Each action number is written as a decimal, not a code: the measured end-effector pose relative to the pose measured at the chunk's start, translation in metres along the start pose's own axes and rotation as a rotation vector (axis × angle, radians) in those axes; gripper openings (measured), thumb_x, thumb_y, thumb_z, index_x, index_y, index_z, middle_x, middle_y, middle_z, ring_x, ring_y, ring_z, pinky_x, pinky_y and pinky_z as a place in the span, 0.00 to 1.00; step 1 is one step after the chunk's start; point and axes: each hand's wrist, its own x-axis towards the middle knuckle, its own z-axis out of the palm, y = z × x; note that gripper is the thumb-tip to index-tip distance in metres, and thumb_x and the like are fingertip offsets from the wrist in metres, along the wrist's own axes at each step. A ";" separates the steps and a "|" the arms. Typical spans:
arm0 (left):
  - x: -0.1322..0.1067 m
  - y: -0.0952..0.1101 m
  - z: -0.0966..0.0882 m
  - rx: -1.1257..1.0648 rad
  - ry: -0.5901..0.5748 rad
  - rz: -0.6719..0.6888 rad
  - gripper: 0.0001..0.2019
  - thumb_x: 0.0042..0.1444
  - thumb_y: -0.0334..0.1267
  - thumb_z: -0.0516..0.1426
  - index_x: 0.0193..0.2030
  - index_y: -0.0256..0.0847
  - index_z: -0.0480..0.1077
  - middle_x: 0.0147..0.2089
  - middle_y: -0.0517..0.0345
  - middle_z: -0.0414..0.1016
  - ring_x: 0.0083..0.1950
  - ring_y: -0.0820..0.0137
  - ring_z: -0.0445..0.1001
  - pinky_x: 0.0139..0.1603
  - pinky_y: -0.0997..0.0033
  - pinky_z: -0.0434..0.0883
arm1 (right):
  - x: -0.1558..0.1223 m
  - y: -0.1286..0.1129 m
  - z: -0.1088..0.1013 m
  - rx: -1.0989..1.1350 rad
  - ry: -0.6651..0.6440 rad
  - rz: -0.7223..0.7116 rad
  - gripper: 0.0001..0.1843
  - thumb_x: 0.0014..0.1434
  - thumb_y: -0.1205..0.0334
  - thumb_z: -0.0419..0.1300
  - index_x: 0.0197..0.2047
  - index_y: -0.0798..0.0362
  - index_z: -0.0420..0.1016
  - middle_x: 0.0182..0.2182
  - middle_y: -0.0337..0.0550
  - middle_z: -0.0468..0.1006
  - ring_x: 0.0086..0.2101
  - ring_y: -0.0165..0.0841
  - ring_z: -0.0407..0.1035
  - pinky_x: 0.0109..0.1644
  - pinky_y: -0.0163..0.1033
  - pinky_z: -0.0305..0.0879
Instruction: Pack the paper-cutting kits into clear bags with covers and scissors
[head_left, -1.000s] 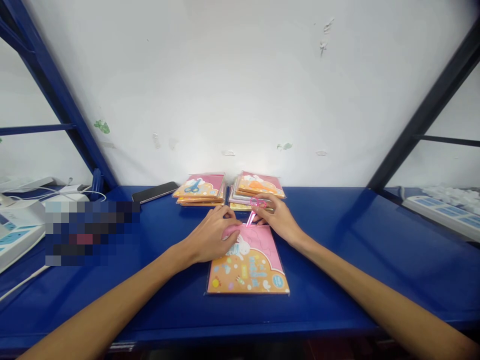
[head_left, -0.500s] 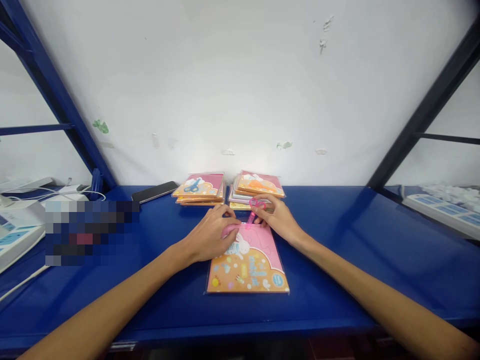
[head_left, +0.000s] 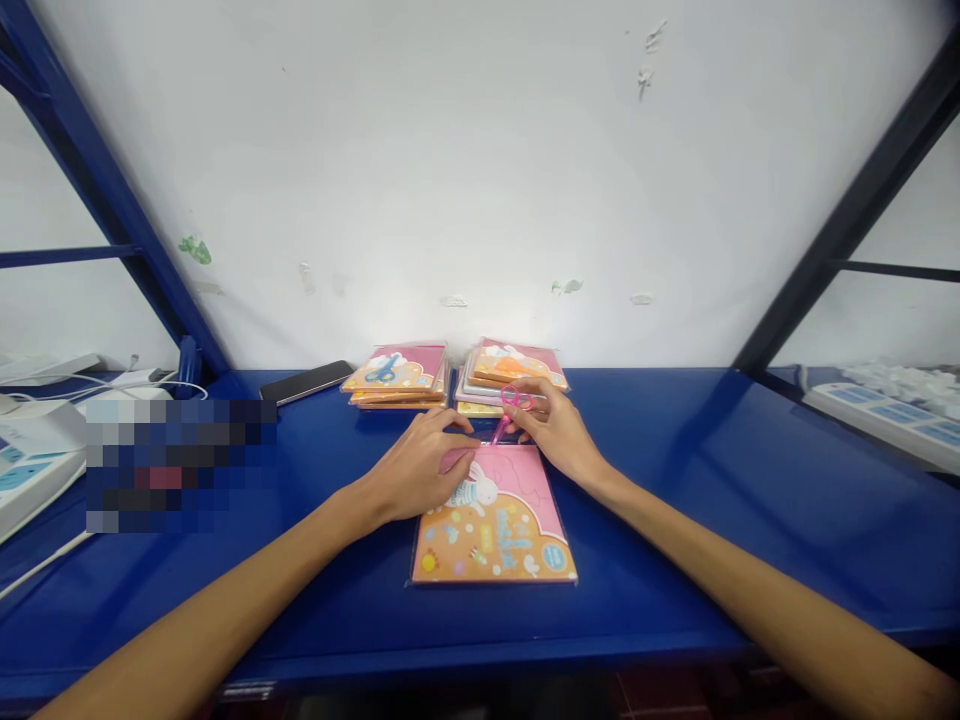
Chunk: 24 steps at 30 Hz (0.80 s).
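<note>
Craft packet point(head_left: 495, 530), film-wrapped, with an orange and pink cover printed with a rabbit, lies square on the blue tabletop point(head_left: 675, 520), near the front of the group. Left hand point(head_left: 420, 465) sits over its top edge, fingers curled down onto the pink area. Cannot tell whether it pinches the film or only presses. Right hand point(head_left: 551, 430) is closed around pink plastic scissors point(head_left: 506, 420), loops up by the fingers, blades angled down to the packet's top edge, just beside the left fingertips.

Two stacks of similar packets point(head_left: 395, 378) point(head_left: 517, 368) stand just behind, the right stack nearly touching the scissor loops and right knuckles. Phone point(head_left: 307, 381) lies face up further left, well apart.

Risks, as judged from this layout: blade tips so close to the left fingers could nick them if the scissors slip or close early. Smooth film on a glossy tabletop gives little friction, so light pressure from the left hand could let the packet slide. Blades seated too deep could catch the printed cover beneath the film. Right knuckles could nudge the right stack, and its slick packets could slide apart. The hands hide the exact tip position, so the actual clearance cannot be confirmed.
</note>
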 end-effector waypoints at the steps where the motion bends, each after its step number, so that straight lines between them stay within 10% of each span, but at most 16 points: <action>1: 0.000 0.000 0.000 -0.009 0.004 0.000 0.14 0.63 0.32 0.55 0.48 0.40 0.81 0.52 0.47 0.75 0.56 0.58 0.73 0.60 0.53 0.69 | 0.000 0.000 0.000 0.002 -0.001 0.008 0.23 0.59 0.47 0.65 0.53 0.48 0.68 0.31 0.39 0.81 0.33 0.38 0.81 0.34 0.39 0.74; 14: 0.001 0.004 -0.001 -0.090 0.066 0.023 0.11 0.62 0.29 0.54 0.46 0.41 0.77 0.49 0.50 0.74 0.53 0.62 0.72 0.59 0.56 0.69 | -0.005 -0.014 -0.001 -0.308 -0.093 -0.039 0.12 0.64 0.51 0.61 0.44 0.48 0.79 0.32 0.39 0.84 0.30 0.34 0.75 0.34 0.38 0.63; 24: -0.001 0.003 -0.002 -0.070 0.004 -0.004 0.09 0.63 0.32 0.54 0.48 0.40 0.72 0.48 0.52 0.77 0.50 0.60 0.71 0.56 0.54 0.68 | 0.002 0.005 -0.005 -0.104 -0.110 0.113 0.14 0.62 0.52 0.63 0.45 0.52 0.80 0.32 0.45 0.84 0.34 0.37 0.77 0.36 0.38 0.65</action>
